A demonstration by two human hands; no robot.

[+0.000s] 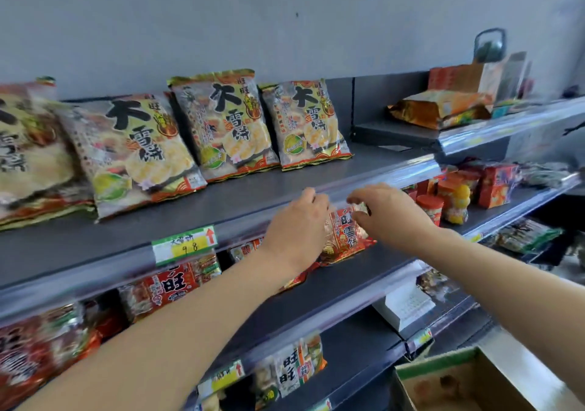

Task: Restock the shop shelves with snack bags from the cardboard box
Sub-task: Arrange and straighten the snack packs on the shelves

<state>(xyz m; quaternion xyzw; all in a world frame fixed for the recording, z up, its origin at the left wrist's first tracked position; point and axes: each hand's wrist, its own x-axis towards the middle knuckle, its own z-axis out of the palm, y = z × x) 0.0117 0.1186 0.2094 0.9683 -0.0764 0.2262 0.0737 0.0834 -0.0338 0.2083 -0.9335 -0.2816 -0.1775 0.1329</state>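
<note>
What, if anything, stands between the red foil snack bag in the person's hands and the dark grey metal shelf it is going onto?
Nothing visible. The red foil snack bag, held by the left hand and right hand, stands on a bare patch of the dark grey metal shelf.

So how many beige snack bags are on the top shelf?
4: a beige bag cut off at the left edge, then a second, third and fourth to its right. Others may hide behind.
</note>
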